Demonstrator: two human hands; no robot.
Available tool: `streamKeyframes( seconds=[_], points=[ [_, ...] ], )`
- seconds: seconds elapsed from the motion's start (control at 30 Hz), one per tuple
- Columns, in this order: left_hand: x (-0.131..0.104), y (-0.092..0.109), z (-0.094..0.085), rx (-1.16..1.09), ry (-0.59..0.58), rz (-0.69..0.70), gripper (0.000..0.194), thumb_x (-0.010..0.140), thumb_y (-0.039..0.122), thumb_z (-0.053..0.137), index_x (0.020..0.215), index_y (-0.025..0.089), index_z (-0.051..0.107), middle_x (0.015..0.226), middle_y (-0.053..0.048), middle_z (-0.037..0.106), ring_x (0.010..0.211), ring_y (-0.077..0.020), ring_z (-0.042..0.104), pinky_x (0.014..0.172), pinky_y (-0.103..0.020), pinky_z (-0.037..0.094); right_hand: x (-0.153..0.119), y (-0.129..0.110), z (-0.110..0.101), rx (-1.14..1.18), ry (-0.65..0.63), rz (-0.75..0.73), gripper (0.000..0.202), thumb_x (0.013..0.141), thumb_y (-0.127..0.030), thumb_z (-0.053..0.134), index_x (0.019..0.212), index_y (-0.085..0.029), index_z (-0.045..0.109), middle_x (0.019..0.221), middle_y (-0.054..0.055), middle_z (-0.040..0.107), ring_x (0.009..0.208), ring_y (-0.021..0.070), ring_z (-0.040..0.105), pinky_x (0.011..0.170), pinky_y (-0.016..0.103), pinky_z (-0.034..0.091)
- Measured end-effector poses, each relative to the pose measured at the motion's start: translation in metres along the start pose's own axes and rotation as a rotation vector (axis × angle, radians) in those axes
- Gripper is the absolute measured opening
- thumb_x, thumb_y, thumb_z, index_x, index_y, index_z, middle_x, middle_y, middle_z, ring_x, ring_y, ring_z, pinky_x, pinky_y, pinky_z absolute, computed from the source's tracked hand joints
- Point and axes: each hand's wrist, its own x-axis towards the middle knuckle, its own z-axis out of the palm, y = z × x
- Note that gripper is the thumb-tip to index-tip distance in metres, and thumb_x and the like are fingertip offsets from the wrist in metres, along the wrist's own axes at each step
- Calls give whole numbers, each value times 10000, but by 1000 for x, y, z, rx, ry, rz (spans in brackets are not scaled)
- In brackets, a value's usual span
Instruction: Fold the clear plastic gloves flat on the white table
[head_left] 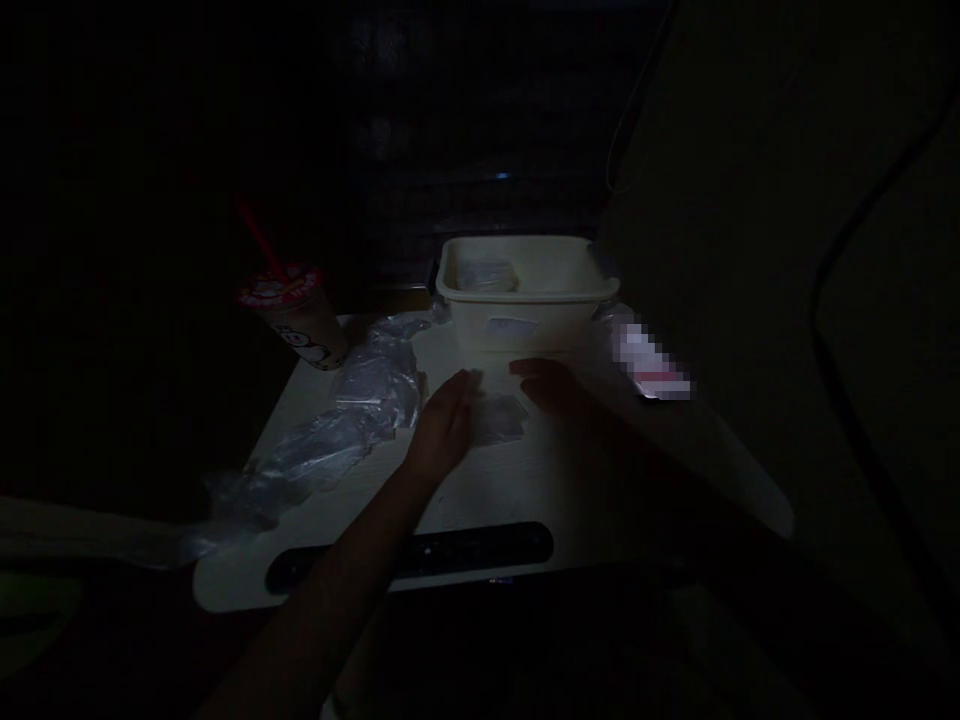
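In the dim light, my left hand [441, 428] is closed, its fingers pinched at the edge of a small clear plastic bag [501, 420] over the white table. Part of the bag shows to the right of the fingers; what it contains is too dark to make out. My right hand [553, 388] is just right of the bag, fingers stretched toward the left, apart, with nothing visible in them. Behind both hands stands a cream plastic bin [525, 325] with a label on its front. Some clear packets [486, 275] lie inside it at the left.
Crumpled clear plastic bags [375, 380] spread along the left side of the white table [465, 490]. A drink cup [300, 325] with a red straw stands at the back left. A lit, pixelated object [651, 365] lies on the right. A dark slot [480, 548] runs along the front edge.
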Motion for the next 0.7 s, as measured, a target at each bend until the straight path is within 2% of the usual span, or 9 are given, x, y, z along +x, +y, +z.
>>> streamKeyframes(
  seconds=[0.03,0.07,0.13,0.2,0.27,0.4,0.7],
  points=[
    [-1,2,1,107,-73,62,380,773,280,389,1122,151,466,1219,-86,444,1139,-196,364,968,-367,238,-6,-3,4,-92,75,-33,364,718,-132,370,1030,-60,543,1067,132,559,995,195,500,871,324,368],
    [-3,4,1,238,-145,123,407,780,269,367,1158,129,426,1246,-102,409,1166,-202,323,975,-383,217,-12,-7,9,-170,95,-103,380,753,-165,342,1076,-53,509,1105,136,533,1032,193,470,902,331,338],
    [-6,8,2,545,-279,233,453,797,255,309,1213,77,336,1283,-142,342,1202,-215,250,975,-418,193,-26,-13,19,-306,53,-263,426,805,-264,296,1150,-59,438,1198,135,453,1128,214,366,947,387,266],
    [-10,11,2,770,-364,279,473,802,252,279,1229,47,293,1294,-164,313,1215,-225,216,973,-442,170,-37,-18,28,-423,14,-310,489,822,-344,263,1201,-54,370,1263,141,370,1182,242,276,961,449,196],
    [-13,12,2,887,-419,282,482,796,256,282,1226,38,293,1292,-172,312,1215,-234,214,973,-457,148,-44,-19,33,-503,-14,-309,524,828,-380,235,1220,-48,337,1287,149,328,1200,249,234,966,469,149],
    [-16,12,0,959,-447,277,491,792,263,285,1230,41,283,1294,-181,302,1214,-242,215,963,-494,114,-47,-19,35,-569,-34,-300,532,836,-399,194,1227,-62,326,1297,145,313,1207,232,219,972,456,118],
    [-16,12,2,831,-436,229,502,755,253,344,1221,73,302,1290,-196,301,1201,-272,239,942,-533,67,-48,-20,33,-546,-39,-304,520,827,-399,244,1224,-75,329,1295,156,311,1203,239,227,954,474,138]
  ],
)
